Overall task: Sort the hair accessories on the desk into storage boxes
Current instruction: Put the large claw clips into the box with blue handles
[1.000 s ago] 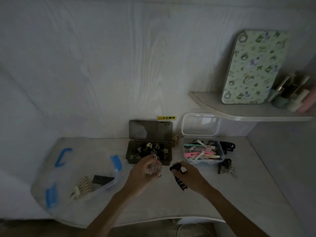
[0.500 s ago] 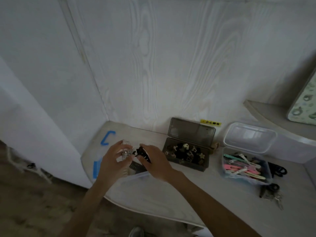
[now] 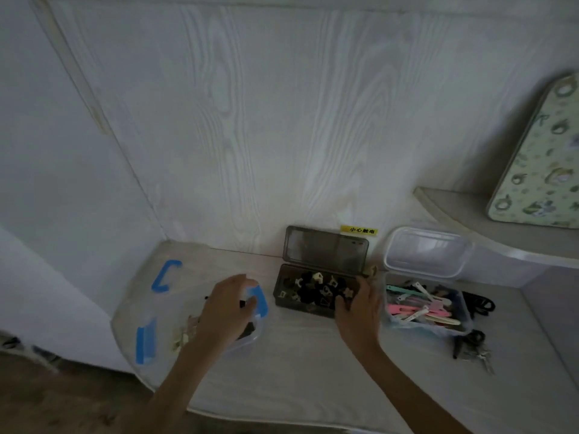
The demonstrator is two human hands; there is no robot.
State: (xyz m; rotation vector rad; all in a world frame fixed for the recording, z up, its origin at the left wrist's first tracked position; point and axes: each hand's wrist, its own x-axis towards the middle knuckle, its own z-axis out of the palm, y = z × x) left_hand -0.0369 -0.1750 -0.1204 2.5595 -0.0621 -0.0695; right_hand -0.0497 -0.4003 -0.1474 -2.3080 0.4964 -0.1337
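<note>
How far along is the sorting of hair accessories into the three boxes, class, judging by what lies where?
Done: small clips fill the dark box, coloured clips the clear box, and a few pieces lie in the blue-latched container. In hand: the left hand hovers open over that container; the right hand rests at the dark box's edge. Left: black hair ties on the desk beside the clear box.

Dim light; pale wood-grain wall behind a white desk, corner shelf right.
</note>
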